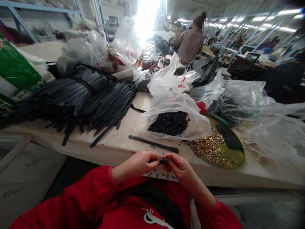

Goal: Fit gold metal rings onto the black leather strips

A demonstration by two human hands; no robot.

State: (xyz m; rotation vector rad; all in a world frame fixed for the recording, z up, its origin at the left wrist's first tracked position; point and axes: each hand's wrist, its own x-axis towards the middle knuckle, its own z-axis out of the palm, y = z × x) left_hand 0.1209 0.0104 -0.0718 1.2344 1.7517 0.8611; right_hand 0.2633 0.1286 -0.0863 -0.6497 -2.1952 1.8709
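Close to the table's front edge, my left hand (144,162) is closed on a dark strap (162,161). Opposite it, the fingers of my right hand (176,163) pinch the strap's end, where a small black loop seems to sit around it. Most of the strap is hidden by my hands. Just beyond them lies another black strap (152,143) with a thicker right end. Behind that, an open clear plastic bag (200,125) holds a heap of small black loops (169,123). Right of my hands, gold buckles (212,148) lie in a round yellowish tray (239,152).
A big pile of black straps (81,95) covers the table's left side. Plastic bags (176,78) crowd the back, and more bags (247,92) lie at right. Small dark bits are scattered along the front edge. Another person (190,41) is farther back.
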